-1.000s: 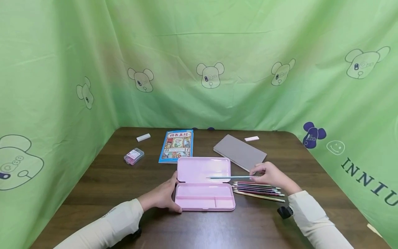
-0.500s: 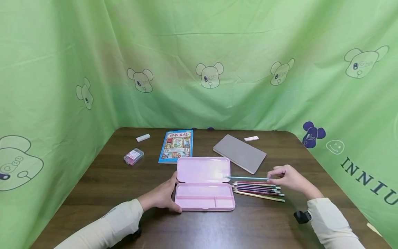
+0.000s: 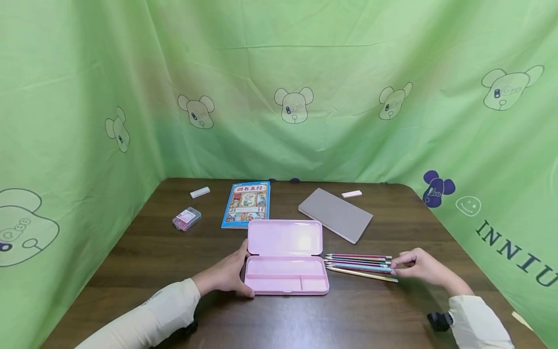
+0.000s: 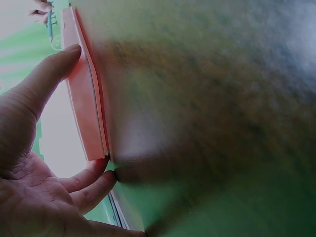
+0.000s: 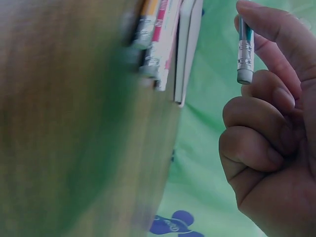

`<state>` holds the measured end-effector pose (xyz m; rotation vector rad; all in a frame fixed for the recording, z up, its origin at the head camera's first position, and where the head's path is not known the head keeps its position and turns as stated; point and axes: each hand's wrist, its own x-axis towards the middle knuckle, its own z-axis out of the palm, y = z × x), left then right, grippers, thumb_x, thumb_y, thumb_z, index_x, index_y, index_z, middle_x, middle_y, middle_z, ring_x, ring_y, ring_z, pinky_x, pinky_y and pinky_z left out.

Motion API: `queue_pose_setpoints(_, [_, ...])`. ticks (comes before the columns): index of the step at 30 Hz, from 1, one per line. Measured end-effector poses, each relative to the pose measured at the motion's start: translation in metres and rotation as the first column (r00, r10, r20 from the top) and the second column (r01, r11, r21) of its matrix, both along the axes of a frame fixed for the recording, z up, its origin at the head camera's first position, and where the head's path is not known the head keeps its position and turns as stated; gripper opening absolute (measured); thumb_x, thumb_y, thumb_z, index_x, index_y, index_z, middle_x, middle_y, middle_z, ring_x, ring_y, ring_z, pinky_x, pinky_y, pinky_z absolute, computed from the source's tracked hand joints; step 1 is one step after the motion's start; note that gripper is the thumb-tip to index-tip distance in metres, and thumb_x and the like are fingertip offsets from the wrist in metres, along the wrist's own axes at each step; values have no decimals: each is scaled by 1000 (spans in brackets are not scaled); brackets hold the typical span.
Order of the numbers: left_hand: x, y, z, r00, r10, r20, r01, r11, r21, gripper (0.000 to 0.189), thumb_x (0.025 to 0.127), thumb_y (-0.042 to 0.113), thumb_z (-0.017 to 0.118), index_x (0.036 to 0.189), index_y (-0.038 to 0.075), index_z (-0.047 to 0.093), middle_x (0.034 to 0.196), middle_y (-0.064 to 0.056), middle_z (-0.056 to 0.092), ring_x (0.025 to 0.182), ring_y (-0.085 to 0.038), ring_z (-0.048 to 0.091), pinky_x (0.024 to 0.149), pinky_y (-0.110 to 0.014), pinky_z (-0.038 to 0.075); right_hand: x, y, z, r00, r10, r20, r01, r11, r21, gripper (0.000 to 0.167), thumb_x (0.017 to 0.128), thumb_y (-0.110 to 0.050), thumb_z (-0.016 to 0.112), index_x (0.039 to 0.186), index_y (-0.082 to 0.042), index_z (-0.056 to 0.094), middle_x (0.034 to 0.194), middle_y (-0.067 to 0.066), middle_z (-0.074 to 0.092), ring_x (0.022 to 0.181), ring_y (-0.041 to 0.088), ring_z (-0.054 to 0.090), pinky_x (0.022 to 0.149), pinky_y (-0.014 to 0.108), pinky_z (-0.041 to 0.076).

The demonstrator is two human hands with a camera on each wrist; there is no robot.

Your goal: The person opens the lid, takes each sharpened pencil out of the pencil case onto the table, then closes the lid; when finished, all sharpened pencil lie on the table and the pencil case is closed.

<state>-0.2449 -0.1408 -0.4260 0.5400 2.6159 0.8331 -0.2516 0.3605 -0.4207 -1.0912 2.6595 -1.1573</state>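
Note:
A pink pencil case (image 3: pixel 279 266) lies with its lid raised at the middle of the table, its compartments bare. My left hand (image 3: pixel 224 276) holds the case's left end, thumb at the front corner and fingers at the back, as the left wrist view of the case (image 4: pixel 84 98) also shows. Right of the case, my right hand (image 3: pixel 420 267) pinches a light blue pencil (image 5: pixel 245 57) near its eraser end between thumb and index finger. That pencil is over a row of several pencils (image 3: pixel 364 275), tips toward the case; whether it touches them I cannot tell.
Behind the case lie a blue-bordered book (image 3: pixel 247 203) and a grey notebook (image 3: pixel 335 213). A small clear-and-pink box (image 3: pixel 187 219) and a white block (image 3: pixel 200 192) are at left. A small pink block (image 3: pixel 351 194) lies at the back right. Green cloth (image 3: pixel 279 63) surrounds the table.
My right hand has moved right, then down toward me, bringing the light blue pencil from over the case's lid to the pencil row. The left hand stays on the case.

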Motion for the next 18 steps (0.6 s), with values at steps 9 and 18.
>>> queue_pose_setpoints(9, [0, 1, 0, 1000, -1, 1, 1, 1000, -4, 128, 60, 41, 85, 146, -4, 0, 131, -14, 45, 113, -24, 45, 103, -50, 36, 2, -1, -12, 996, 47, 77, -47, 999, 2, 9, 75, 4, 70, 77, -5, 69, 74, 0, 66, 73, -9, 53, 58, 17, 46])
queue_pose_setpoints(18, [1, 0, 1, 1000, 0, 1, 0, 1000, -4, 128, 60, 41, 85, 146, -4, 1, 131, -14, 45, 113, -24, 45, 103, -51, 35, 0, -5, -5, 979, -143, 143, 130, 986, 100, 21, 77, -10, 74, 91, 4, 70, 83, 8, 71, 61, -8, 47, 52, 19, 44])
